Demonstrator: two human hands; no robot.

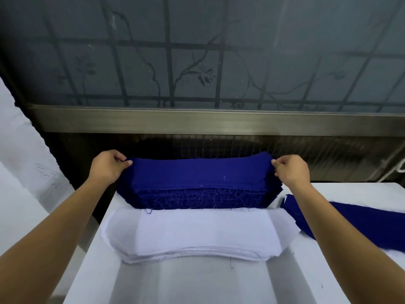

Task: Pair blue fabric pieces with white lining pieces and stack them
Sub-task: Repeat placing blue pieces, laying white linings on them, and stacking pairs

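Blue fabric stack (199, 189) at centre of frame, on far edge of white table (219, 281). Left hand (108, 165) pinches left end of top blue piece (197, 172); right hand (291, 170) pinches right end; both clamped, fingers curled on cloth. White lining stack (197, 235) lies just below blue stack, edges touching. More blue pieces (350, 220) at right of frame, on table. Window with grille (197, 51) fills upper frame.

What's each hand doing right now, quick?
Left hand: pinching the left end of the top dark blue fabric piece.
Right hand: pinching the same piece's right end.
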